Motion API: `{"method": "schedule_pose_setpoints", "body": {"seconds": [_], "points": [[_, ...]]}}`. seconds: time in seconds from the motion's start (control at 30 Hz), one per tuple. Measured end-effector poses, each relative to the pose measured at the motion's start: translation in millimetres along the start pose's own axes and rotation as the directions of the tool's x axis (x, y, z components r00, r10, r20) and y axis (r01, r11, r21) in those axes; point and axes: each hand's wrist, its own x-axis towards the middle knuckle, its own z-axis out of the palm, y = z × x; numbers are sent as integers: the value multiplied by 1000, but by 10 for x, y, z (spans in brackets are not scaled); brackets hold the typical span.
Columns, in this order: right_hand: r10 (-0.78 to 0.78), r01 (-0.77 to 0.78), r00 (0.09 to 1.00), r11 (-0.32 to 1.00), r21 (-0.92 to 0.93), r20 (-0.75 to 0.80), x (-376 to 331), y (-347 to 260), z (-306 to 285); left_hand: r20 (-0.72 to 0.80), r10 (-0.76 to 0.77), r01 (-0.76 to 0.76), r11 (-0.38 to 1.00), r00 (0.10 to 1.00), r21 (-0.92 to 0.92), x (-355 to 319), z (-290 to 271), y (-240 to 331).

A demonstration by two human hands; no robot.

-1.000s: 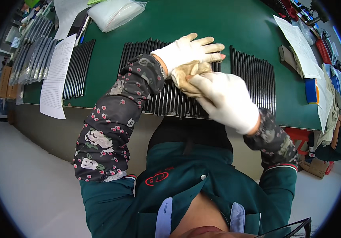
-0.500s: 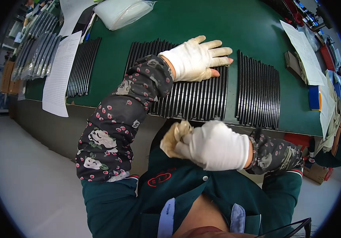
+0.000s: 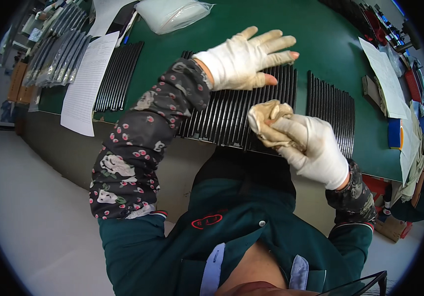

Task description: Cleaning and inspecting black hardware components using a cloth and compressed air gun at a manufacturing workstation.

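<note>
A row of black slim rods (image 3: pixel 222 118) lies side by side along the near edge of the green table (image 3: pixel 261 15). Over the far part of this row my left hand (image 3: pixel 244 59), in a white glove with bare thumb and finger tips, is spread flat; whether it presses on the rods I cannot tell. A crumpled, stained beige cloth (image 3: pixel 270 118) is gripped in my gloved right hand (image 3: pixel 315 148), at the near right end of the same row. The cloth covers some rod ends there.
More black rods lie in a right group (image 3: pixel 330 108) and a left group (image 3: pixel 118 76). Beside the left group are a printed sheet (image 3: pixel 86 93) and bagged dark parts (image 3: pixel 56 61). A white plastic-wrapped bundle (image 3: pixel 172 15) sits at the back; a blue-and-yellow box (image 3: pixel 395 133) stands right.
From in front of my chest, my right hand has moved forward and right with the cloth, over the rods. My left hand stays spread over the row. The view has shifted slightly.
</note>
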Motion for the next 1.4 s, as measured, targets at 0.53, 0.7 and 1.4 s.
{"method": "schedule_pose_setpoints", "body": {"seconds": [0.53,0.7,1.4], "points": [[-291,282,952,954,-97,-92,634,-277,475,240,-48,39,998,970,42,-501,36,-111],[-359,419,889,888,-190,283,408,-430,768,223,-50,46,999,974,24,-464,49,-85],[-255,253,902,966,51,350,487,-457,523,206,-46,46,999,978,4,-485,51,-96]]}}
